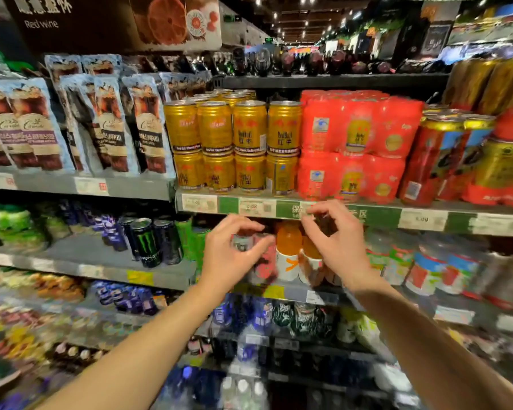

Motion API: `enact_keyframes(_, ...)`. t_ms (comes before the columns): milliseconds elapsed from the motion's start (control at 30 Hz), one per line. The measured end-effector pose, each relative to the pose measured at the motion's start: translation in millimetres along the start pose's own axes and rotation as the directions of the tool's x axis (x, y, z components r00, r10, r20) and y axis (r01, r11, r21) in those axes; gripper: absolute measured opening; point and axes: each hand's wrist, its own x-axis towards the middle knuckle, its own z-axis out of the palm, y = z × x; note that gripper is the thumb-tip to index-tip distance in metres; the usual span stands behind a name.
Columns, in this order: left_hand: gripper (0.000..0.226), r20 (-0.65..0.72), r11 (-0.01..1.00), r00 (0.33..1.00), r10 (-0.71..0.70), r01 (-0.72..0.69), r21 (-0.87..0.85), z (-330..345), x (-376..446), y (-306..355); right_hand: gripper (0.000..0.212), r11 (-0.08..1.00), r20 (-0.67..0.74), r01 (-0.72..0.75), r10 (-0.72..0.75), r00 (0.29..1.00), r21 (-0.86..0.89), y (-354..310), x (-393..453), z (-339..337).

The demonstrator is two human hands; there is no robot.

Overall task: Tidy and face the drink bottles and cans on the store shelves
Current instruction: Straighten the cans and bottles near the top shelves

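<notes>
Your view is brightly lit from rows of small ceiling spotlights [290,13] far down the aisle, with the ceiling around them dark. The gold cans [231,143] below those lights are the sharpest, glinting on their rims. Below the cans, the shelves smear into blocky blur, worst at the bottom corners. Shelf lines beside the cans bow with wide-angle distortion, and shadow pools under each shelf.

Cans [234,143] on shelf [367,216], bottles [289,250] below
</notes>
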Motion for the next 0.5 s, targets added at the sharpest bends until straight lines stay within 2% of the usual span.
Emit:
enact_keyframes(100, 0.017, 0.069, 0.986, 0.984, -0.165, 0.164, 0.016, 18, -25, -14, 0.008, 0.954, 0.049, -0.288, 0.285, 0.957, 0.085, 21, -33, 6)
enact_keyframes(167, 0.017, 0.094, 0.96, 0.956, -0.277, 0.272, 0.059, 27, -34, -27, 0.006, 0.933, 0.052, -0.354, 0.352, 0.935, 0.057, 38, -47, 14)
enact_keyframes(233, 0.019, 0.103, 0.931, 0.928, -0.357, 0.345, 0.121, 35, -37, -40, 0.014, 0.925, 0.031, -0.38, 0.38, 0.925, -0.012, 52, -50, 21)
enact_keyframes(333, 0.028, 0.117, 0.903, 0.909, -0.401, 0.37, 0.219, 49, -36, -54, 0.032, 0.892, -0.062, -0.426, 0.421, 0.905, -0.155, 65, -48, 26)
enact_keyframes(400, 0.038, 0.165, 0.891, 0.896, -0.411, 0.357, 0.281, 60, -29, -61, 0.037, 0.873, -0.122, -0.456, 0.44, 0.89, -0.174, 73, -47, 28)
enact_keyframes(500, 0.048, 0.255, 0.869, 0.876, -0.41, 0.29, 0.401, 77, -21, -74, 0.043, 0.866, -0.123, -0.468, 0.452, 0.884, -0.178, 84, -49, 34)
